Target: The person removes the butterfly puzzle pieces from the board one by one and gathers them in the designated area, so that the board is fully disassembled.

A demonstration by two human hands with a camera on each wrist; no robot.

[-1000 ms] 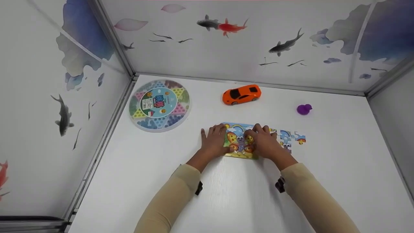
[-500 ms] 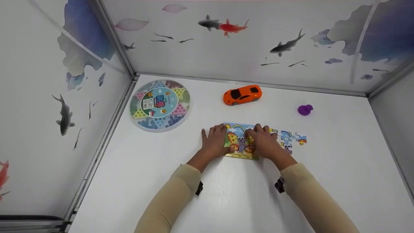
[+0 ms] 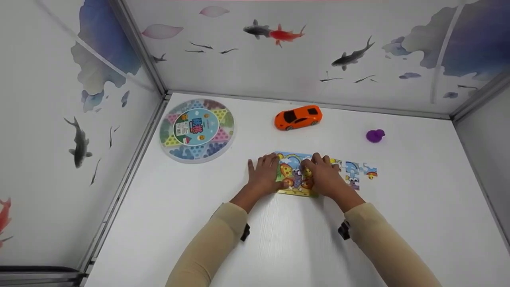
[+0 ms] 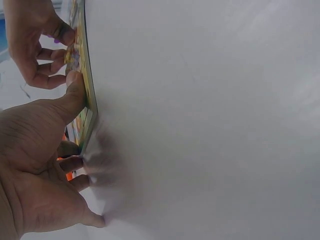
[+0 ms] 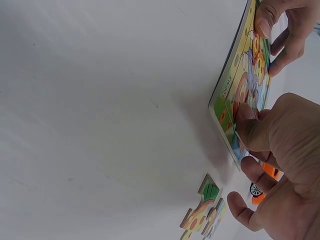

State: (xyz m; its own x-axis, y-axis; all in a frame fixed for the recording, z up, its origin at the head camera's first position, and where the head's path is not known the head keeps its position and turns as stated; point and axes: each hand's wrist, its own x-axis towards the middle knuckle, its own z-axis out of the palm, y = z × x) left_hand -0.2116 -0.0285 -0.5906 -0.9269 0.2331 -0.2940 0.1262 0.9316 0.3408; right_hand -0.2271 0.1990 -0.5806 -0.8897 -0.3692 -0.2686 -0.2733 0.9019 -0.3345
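Note:
A colourful jigsaw puzzle (image 3: 290, 171) with a cartoon butterfly and rainbow lies in its board on the white table. My left hand (image 3: 263, 173) rests at the board's left end, thumb on the picture and the other fingers spread along the far left corner and table. Over the right half, my right hand (image 3: 326, 177) pinches a puzzle piece between thumb and curled forefinger, low over the picture; the right wrist view shows the thumb (image 5: 247, 125) on it. Most of that piece is hidden by the fingers. Loose joined pieces (image 3: 352, 173) lie right of the right hand.
Another loose piece (image 3: 370, 171) lies farther right. An orange toy car (image 3: 299, 117) stands behind the puzzle, with a purple toy duck (image 3: 374, 135) to its right. A round Chinese checkers box (image 3: 197, 131) lies at the back left. Panels with painted fish wall the table.
Both hands stay in almost the same place on the puzzle. The right hand's fingers shift only slightly, and the loose pieces, car and duck lie as before.

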